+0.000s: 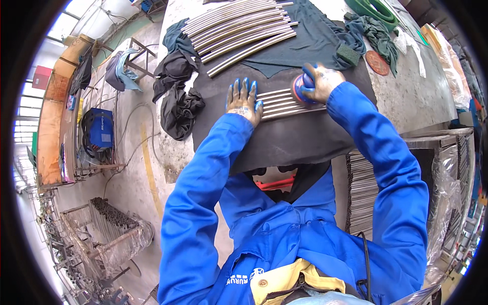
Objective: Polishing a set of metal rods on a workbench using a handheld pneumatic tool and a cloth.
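Several thin metal rods [284,103] lie side by side on a dark mat [284,137] on the bench. My left hand [243,100], in a worn blue-tipped glove, lies flat with fingers spread on the rods' left ends. A small round sander [301,89] with a red and blue body rests on the rods' right part, and my right hand [321,82] grips it from above. Both sleeves are bright blue.
A larger bundle of metal rods [239,28] lies farther back on a dark cloth [305,40]. Black rags [178,96] hang off the bench's left edge. Green rags [378,33], a round red disc [377,62] and stacked rods [362,198] lie to the right. A blue machine [99,129] stands on the floor at left.
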The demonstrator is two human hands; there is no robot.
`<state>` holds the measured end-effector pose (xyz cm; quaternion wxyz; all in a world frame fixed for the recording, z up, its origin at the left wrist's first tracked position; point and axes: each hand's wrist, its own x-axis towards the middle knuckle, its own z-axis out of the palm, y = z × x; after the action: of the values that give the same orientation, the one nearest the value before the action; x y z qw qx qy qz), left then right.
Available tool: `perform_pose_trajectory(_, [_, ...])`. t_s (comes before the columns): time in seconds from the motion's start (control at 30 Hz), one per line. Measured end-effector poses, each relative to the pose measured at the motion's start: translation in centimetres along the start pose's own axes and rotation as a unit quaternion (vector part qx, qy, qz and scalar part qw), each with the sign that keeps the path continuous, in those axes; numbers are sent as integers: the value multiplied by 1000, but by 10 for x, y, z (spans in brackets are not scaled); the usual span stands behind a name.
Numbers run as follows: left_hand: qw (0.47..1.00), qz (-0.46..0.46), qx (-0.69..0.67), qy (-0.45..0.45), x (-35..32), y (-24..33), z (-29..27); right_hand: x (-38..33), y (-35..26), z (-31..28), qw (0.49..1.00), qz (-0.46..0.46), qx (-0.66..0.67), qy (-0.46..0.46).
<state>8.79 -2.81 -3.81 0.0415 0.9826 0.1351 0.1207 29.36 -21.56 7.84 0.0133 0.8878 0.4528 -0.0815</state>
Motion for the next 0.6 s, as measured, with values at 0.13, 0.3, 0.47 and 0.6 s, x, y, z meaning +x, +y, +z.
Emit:
perform_pose_trajectory(0.13, [1000, 18, -1, 7, -14, 5, 9, -20, -16, 2, 997, -81, -18, -4])
perform_pose_trajectory(0.3, [1000, 5, 11, -4, 10, -4, 8, 9, -24, -8, 999, -45, -7, -10])
perform_pose_trajectory(0.47, [1000, 17, 7, -5, -4, -2, 13, -14, -22, 8, 996, -85, -25, 4])
perform_pose_trajectory(0.6, [1000, -2, 27, -13, 13, -9, 18, 7, -21, 5, 998, -55, -18, 0])
